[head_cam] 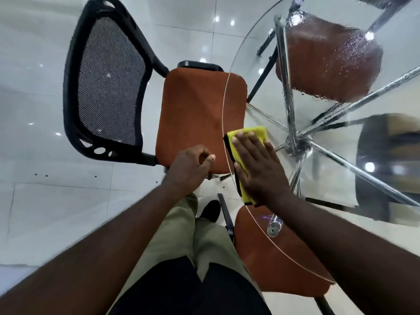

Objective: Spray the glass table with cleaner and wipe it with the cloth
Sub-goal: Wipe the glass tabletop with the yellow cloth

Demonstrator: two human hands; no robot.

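Left hand (188, 169): lower centre, off the glass, fingers curled, nothing seen in it.
Right hand (256, 169): flat, fingers straight, pressing the yellow cloth (250, 133) just inside the glass table (223, 105) rim, the cloth's long axis running along that rim.
Droplets (341, 60): upper right, well apart from the cloth.
Open glass lies rightward and upward.
Orange chair (200, 114): beside the left edge.

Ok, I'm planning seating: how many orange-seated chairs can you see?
3: the mesh-backed chair left of the glass table; a second chair through the wet glass, top right; a third chair under the near rim. Others may be hidden.
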